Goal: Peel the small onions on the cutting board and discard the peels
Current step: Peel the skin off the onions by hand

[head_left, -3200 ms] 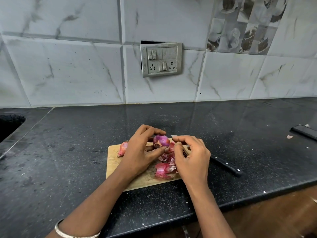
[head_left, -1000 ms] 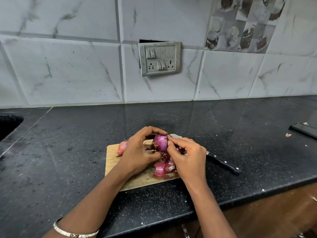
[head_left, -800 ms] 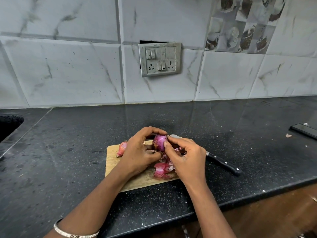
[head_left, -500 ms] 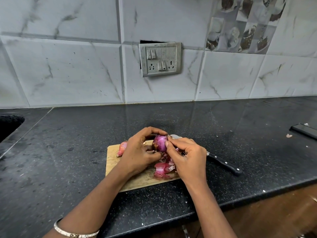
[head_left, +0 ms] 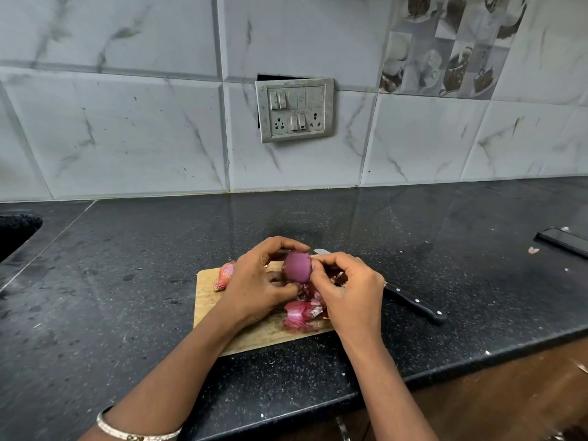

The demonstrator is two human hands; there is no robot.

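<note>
The smooth purple small onion (head_left: 297,268) is held just above the far edge of the pale wooden cutting board (head_left: 206,300). The left hand (head_left: 257,281) grips it with curled fingers, and the right hand (head_left: 350,288) pinches at its side. Nearly bare and likely slick, it could slip free onto the black speckled counter (head_left: 127,281). A wrist could scatter the pink papery peels (head_left: 302,313) near the board's right edge. The right hand hides most of the black-handled knife's (head_left: 413,305) blade, and whether skin is pinched is unclear.

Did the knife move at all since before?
No. The knife lies where it was, beside the cutting board's right edge on the counter.
</note>
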